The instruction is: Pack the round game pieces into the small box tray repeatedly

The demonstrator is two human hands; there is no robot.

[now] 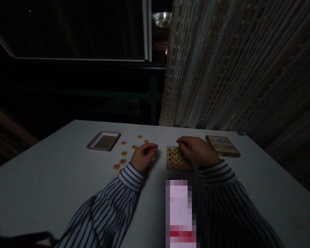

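Observation:
My left hand rests on the white table with its fingers curled together, beside several loose round game pieces with red marks. What the fingers hold, if anything, is hidden. My right hand lies over a small square tray of packed round pieces, fingers bent down onto its far edge. Both arms wear blue-and-white striped sleeves.
An empty box half lies at the left of the pieces. A printed box lid lies right of my right hand. A striped curtain hangs behind the table at right. A dark window fills the back left. The scene is dim.

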